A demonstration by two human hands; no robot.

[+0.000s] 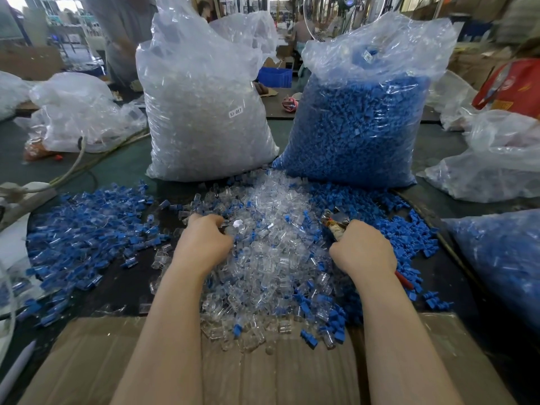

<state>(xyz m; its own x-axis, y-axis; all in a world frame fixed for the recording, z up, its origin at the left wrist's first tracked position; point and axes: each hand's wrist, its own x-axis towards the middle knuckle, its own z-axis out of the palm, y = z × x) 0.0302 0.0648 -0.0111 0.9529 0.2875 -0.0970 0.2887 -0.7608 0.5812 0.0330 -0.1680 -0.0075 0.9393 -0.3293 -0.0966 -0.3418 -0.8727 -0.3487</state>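
Pliers (336, 226) in right hand (363, 251), beside clear caps (274, 252).

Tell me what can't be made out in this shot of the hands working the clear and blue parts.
Head view:
- left hand: its curled fingers hide whatever it may pinch.
- pliers: the right hand covers most of the handles.
- right-edge bag: cut off by the frame edge.
- people behind: blurred.

Far side: clear-parts bag (204, 112) and blue-parts bag (356, 127) stand upright, narrow gap between them.
Centre: loose parts heap (271, 258), piled thick.
Left of heap: bare table strip (122, 282), passable.
Near edge: flat cardboard (277, 375), mostly bare.
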